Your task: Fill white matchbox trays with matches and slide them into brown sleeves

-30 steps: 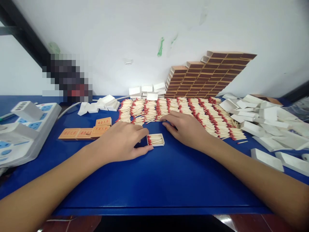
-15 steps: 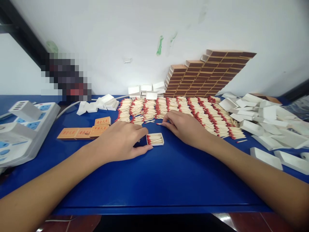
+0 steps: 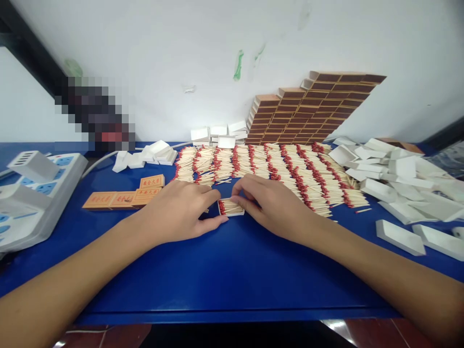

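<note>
A small white matchbox tray (image 3: pixel 237 214) lies on the blue table, holding several red-headed matches (image 3: pixel 228 207) whose heads face left. My left hand (image 3: pixel 183 208) rests on the table at the tray's left end, thumb and forefinger closed around that end. Over the tray's right part, my right hand (image 3: pixel 266 200) has its thumb and forefinger pinched together on a match, mostly hidden by the fingertips. Behind both hands spread rows of loose matches (image 3: pixel 261 162).
Orange matchboxes (image 3: pixel 103 199) lie left of my left hand. Brown-sided matchboxes (image 3: pixel 304 116) are stacked against the wall. White trays (image 3: pixel 400 176) pile up at right, with others (image 3: pixel 159 152) at the back left. A white power strip (image 3: pixel 54 193) stands far left.
My right hand has moved from the edge of the loose matches toward me and slightly left, bringing the pinched match over the tray. My left hand stays at the tray.
</note>
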`<state>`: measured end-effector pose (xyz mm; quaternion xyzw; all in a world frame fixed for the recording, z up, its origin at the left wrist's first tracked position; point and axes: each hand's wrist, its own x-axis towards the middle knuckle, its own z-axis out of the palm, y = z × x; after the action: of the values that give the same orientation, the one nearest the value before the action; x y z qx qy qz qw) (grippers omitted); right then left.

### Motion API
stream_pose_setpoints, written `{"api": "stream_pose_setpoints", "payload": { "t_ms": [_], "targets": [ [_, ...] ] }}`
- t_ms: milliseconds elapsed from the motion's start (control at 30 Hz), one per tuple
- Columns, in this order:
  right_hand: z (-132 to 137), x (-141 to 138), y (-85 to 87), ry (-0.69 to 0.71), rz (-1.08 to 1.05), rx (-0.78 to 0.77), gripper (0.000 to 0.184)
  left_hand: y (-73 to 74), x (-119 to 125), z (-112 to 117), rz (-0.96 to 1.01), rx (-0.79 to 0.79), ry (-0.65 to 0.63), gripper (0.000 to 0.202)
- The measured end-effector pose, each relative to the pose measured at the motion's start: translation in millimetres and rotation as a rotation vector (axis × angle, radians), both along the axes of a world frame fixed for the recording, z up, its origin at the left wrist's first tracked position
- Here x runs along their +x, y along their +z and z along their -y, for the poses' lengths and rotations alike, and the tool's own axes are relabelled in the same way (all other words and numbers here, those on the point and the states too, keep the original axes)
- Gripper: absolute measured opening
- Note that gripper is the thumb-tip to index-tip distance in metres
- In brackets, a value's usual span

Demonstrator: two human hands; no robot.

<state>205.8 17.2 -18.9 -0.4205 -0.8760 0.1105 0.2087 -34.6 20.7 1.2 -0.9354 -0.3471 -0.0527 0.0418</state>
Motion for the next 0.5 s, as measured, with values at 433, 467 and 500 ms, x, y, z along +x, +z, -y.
{"api": "stream_pose_setpoints", "payload": {
  "t_ms": [433, 467, 500],
  "targets": [
    [-26, -3, -15.5, -0.046, 0.026, 0.125, 0.014, 1.3, 1, 1, -0.024, -0.018, 0.008, 0.037],
    [-26, -3, -15.6, -0.042, 0.018, 0.129, 0.013, 1.4, 1, 1, -0.027, -0.020, 0.008, 0.037],
    [-27, -4, -15.8, -0.039, 0.007, 0.131, 0.013, 1.4, 1, 1, -0.028, -0.018, 0.007, 0.036]
  ]
}}
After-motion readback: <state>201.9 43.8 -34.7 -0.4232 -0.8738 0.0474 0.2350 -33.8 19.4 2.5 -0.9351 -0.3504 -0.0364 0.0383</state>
